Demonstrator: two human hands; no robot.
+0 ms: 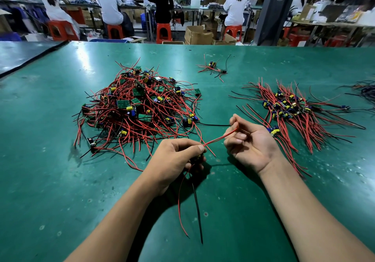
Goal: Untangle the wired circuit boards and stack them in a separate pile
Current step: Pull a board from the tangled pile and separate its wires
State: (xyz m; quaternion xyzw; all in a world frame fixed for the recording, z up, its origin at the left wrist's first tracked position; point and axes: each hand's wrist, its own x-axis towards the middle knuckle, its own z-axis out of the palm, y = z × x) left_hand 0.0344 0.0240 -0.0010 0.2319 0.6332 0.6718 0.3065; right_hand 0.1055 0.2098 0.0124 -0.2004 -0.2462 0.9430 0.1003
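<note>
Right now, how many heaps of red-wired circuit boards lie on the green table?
4: tangled heap left, sorted heap right, small cluster far centre, cut-off heap at the right edge; more may hide beyond.

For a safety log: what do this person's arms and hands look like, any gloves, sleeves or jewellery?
Both are bare. The left hand and right hand have no gloves, and no rings show. The left forearm and right forearm are uncovered down to the frame edge: no sleeves, watch, bracelet or wrist strap in view.
</note>
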